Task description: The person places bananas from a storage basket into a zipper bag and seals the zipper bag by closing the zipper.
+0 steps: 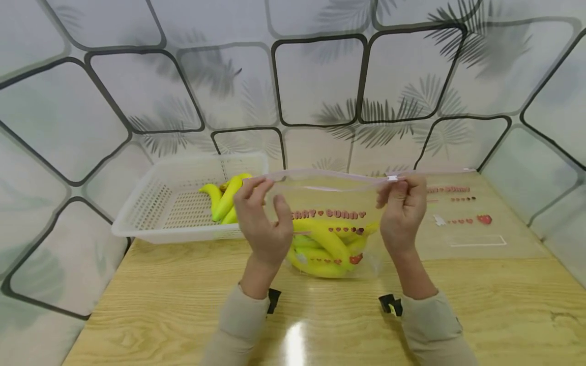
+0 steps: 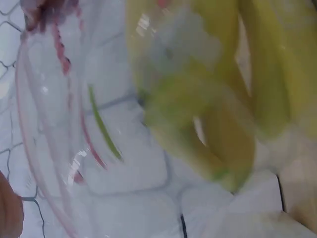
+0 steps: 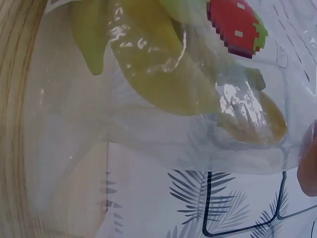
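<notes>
A clear zip bag (image 1: 320, 201) printed with pink letters, hearts and strawberries stands on the table in the head view. Several yellow bananas (image 1: 329, 244) fill its lower part; the bananas (image 2: 218, 99) also show through the film in the left wrist view. My right hand (image 1: 403, 216) pinches the top strip at its right end, beside the white slider (image 1: 392, 178). At the left end of the strip, my left hand (image 1: 265, 218) has its fingers curled over the edge, thumb apart from them. The bag's top stretches between both hands.
A white perforated basket (image 1: 160, 203) with a few more bananas (image 1: 224, 198) stands at the back left. Behind the right hand, another printed zip bag (image 1: 471, 234) lies flat on the wooden table (image 1: 183, 305). Patterned cloth (image 1: 320, 81) rises along the back and sides.
</notes>
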The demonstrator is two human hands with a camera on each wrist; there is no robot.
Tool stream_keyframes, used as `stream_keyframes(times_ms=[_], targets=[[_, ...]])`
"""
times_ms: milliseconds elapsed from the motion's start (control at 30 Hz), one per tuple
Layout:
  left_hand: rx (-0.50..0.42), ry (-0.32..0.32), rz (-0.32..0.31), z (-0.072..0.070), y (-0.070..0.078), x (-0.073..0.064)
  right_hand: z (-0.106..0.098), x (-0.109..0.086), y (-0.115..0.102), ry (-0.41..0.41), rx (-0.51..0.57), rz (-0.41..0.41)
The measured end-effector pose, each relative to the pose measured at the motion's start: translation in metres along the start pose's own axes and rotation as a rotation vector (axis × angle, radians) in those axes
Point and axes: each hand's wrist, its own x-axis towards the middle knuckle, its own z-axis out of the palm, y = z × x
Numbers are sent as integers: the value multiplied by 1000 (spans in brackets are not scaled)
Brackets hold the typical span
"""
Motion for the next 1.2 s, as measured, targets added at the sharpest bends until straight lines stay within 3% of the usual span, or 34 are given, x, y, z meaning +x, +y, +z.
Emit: stream_keyframes(times_ms=[100,233,367,600,767,933,1200], targets=[[-115,-184,61,8,23,1,0,-2,-1,-50,-78,-23],[-175,-431,23,18,48,1,0,-7,-1,-119,-132,-71],[-156,-547,-30,27,60,1,2,-12,0,-176,-158,-142],[-59,-534,-26,33,67,-1,4,-13,-3,-245,-185,-197],[35,-516,30,35,64,0,7,-13,-9,-283,-203,-211],[68,-523,95,36,60,-1,8,-12,-15,-243,-211,-165],[69,-508,118,39,51,-4,9,-7,-18,-148,-135,-69]])
